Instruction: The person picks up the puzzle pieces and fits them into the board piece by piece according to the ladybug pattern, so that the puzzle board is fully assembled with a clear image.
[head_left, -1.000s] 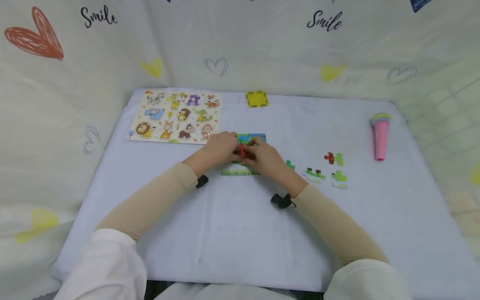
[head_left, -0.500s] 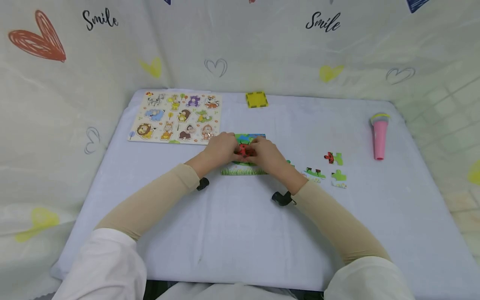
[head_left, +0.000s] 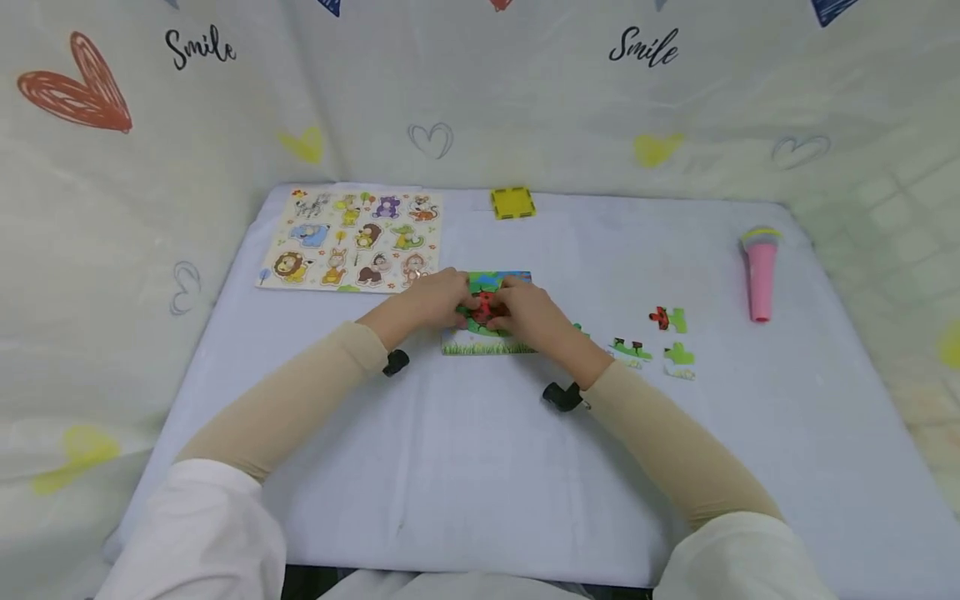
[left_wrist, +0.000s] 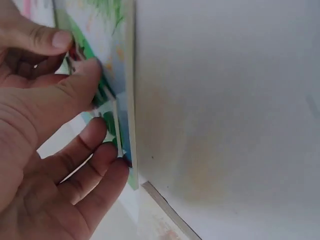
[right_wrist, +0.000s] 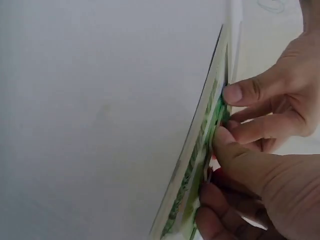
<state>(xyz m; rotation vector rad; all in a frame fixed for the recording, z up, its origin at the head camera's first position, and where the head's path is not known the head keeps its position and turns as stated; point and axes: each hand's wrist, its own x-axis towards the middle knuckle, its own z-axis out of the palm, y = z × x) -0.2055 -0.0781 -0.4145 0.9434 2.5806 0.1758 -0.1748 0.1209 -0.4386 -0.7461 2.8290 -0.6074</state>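
In the head view, a small jigsaw board (head_left: 487, 346) with a grass border and a red ladybug picture lies mid-table. My left hand (head_left: 433, 300) is at its left side, thumb and fingers pinching the edge of a green puzzle piece (left_wrist: 111, 125) just over the board. From the right, my right hand (head_left: 536, 318) pinches a piece at the red ladybug (head_left: 486, 308) with thumb and fingertips. Both hands' fingertips are close together, as the right wrist view shows. The fingers hide much of the held pieces and the board's middle.
Loose puzzle pieces lie to the right: a red-and-green piece (head_left: 667, 318), a green piece (head_left: 679, 358) and a green-and-white piece (head_left: 631, 350). An animal puzzle board (head_left: 352, 237) lies back left, a yellow square frame (head_left: 513, 202) at the back, a pink toy microphone (head_left: 761, 279) far right.
My left hand has shifted slightly left, widening the gap between the hands and showing more of the red ladybug. The right hand stays nearly in place; the loose pieces have not moved.
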